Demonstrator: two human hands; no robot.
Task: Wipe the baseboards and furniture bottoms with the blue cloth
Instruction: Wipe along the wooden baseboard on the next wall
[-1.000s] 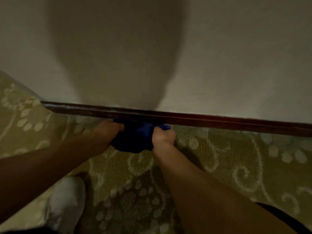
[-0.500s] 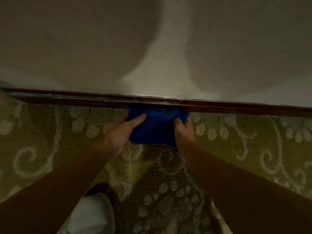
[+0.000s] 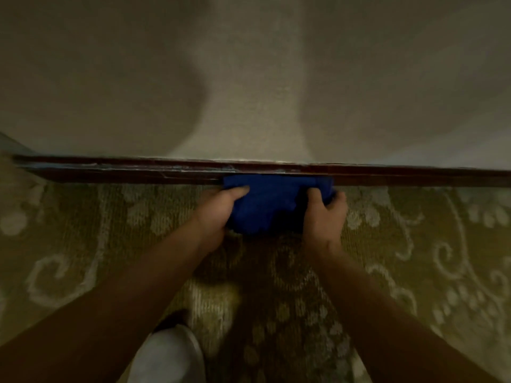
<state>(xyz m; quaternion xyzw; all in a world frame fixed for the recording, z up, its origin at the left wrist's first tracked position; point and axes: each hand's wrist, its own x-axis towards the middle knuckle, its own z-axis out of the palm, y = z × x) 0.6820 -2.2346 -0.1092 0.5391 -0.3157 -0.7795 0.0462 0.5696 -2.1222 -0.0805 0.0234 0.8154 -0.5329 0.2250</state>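
Two hands [image 3: 272,214] w/ blue cloth [image 3: 269,201] at baseboard [image 3: 110,170]; shoe [image 3: 168,357] below.

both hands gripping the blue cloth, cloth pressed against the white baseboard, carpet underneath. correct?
Not quite: the baseboard is dark reddish-brown, not white; the wall above it is the pale part. The head view shows the left hand and right hand gripping the blue cloth against it, over patterned carpet.

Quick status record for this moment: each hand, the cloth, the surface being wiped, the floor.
left hand: grips the cloth's left edge
right hand: grips the cloth's right edge
blue cloth: bunched between both hands, top edge against the baseboard
baseboard: dark wood, pale scuffs left of the cloth
carpet: green with a pale scroll pattern
shoe: white, at the bottom edge
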